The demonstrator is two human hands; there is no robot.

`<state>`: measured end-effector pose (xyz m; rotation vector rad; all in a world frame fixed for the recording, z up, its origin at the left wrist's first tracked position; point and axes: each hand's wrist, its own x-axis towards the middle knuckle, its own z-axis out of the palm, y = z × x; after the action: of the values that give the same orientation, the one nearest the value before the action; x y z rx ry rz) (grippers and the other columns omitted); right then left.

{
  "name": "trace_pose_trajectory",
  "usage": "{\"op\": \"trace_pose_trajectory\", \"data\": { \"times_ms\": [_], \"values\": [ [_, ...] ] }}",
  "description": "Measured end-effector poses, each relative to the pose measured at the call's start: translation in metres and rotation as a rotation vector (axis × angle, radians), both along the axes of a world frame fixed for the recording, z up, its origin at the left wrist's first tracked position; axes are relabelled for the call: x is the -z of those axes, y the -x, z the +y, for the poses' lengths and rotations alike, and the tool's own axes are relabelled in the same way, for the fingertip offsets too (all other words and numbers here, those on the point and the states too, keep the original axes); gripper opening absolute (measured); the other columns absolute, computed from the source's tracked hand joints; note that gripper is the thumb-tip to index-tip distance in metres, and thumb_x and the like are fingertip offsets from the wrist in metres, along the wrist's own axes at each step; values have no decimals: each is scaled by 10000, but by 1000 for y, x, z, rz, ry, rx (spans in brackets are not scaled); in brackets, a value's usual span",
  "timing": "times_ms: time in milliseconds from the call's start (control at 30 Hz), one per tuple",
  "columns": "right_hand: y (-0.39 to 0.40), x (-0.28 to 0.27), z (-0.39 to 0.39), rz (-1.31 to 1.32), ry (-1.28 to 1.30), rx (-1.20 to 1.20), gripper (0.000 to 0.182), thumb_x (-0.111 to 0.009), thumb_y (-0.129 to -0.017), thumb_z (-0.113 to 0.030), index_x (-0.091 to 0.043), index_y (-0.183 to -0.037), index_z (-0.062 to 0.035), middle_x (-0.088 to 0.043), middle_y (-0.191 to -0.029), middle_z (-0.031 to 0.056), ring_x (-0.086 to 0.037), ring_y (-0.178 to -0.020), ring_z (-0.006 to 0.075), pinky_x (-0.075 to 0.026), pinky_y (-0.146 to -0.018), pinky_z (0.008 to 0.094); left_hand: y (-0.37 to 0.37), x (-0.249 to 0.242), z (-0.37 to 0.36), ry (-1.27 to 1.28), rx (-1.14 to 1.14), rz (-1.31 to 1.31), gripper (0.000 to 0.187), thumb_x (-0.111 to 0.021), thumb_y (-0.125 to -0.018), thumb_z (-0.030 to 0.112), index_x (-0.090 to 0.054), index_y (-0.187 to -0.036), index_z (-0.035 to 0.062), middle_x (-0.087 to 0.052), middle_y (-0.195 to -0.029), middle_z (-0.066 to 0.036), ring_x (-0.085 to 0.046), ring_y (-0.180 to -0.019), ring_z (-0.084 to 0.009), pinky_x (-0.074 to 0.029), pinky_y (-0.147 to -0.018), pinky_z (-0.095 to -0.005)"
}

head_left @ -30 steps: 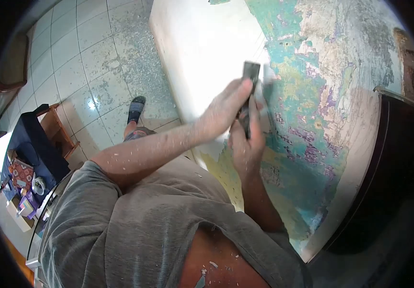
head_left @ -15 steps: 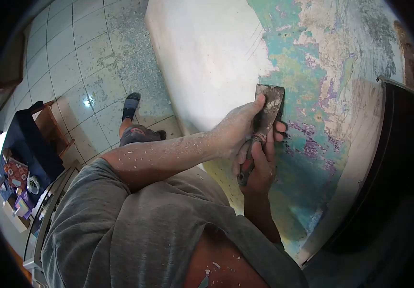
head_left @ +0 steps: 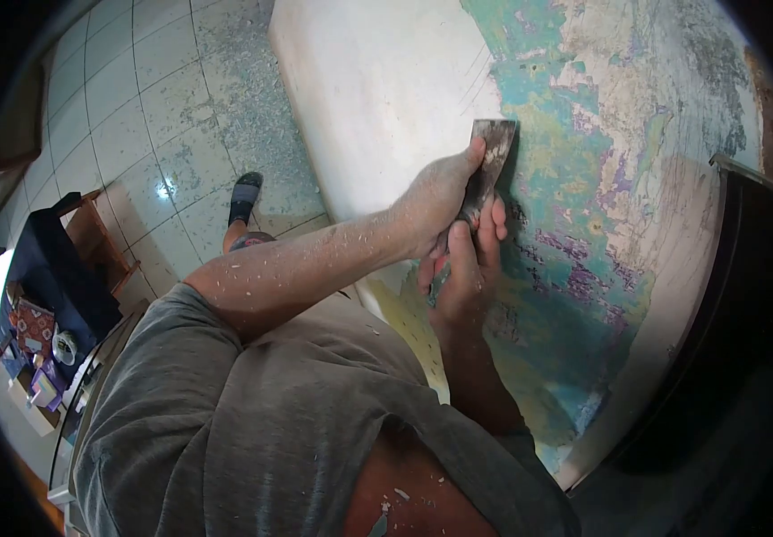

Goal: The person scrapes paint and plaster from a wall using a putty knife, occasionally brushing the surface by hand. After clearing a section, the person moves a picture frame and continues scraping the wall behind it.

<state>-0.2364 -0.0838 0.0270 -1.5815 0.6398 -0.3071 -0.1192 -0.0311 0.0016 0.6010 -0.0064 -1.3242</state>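
A paint scraper [head_left: 497, 141] with a worn, speckled metal blade lies against the wall [head_left: 547, 170], its flat end at the border between white and patchy teal paint. My left hand [head_left: 444, 201] is closed round the blade's lower part, thumb pressed along its face. Below it, my right hand [head_left: 465, 277] grips the handle, which is mostly hidden by fingers; a bit of red shows. Pale flakes cling to my left forearm [head_left: 315, 251].
A dark panel with a metal edge [head_left: 717, 166] stands at the right. Paint chips litter the tiled floor [head_left: 252, 107] at the left, near a foot in a sandal [head_left: 245, 195]. A cloth-draped piece of furniture [head_left: 59, 259] and shelf items are further left.
Both hands and the scraper have moved up along the wall and slightly left. The blade's end now sits higher on the paint border.
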Motion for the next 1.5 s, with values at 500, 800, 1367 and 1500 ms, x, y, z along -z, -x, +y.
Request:
{"op": "trace_pose_trajectory", "data": {
  "times_ms": [500,800,1367,1500],
  "values": [
    [17,-4,17,6,-44,86,476,-480,-1006,-78,-351,-1451,28,-530,-779,21,-469,-524,61,-368,-407,225,15,5,-7,53,-87,191,635,-313,-1070,538,-609,-825,32,-639,-648,-94,-600,-528,-179,-504,-511,-292],
    [-29,-9,23,35,-99,24,468,-484,-1010,-86,-359,-1457,-26,-517,-729,4,-459,-490,67,-366,-396,225,-6,21,-3,48,-99,-47,650,-277,-1076,545,-609,-926,7,-662,-728,-128,-636,-611,-194,-539,-581,-312],
    [-14,-31,19,54,-203,88,389,-464,-1015,-111,-413,-1380,15,-538,-749,34,-462,-478,103,-368,-389,254,-2,-2,-13,49,-69,184,635,-328,-1058,567,-617,-914,20,-659,-712,-107,-628,-568,-206,-535,-543,-321],
    [6,-24,16,60,-90,70,432,-454,-1013,-96,-383,-1420,31,-557,-762,44,-489,-490,102,-379,-404,244,6,-3,-4,95,-27,169,539,-389,-1060,517,-608,-974,32,-664,-727,-100,-622,-577,-190,-520,-540,-307]
  ]
}}
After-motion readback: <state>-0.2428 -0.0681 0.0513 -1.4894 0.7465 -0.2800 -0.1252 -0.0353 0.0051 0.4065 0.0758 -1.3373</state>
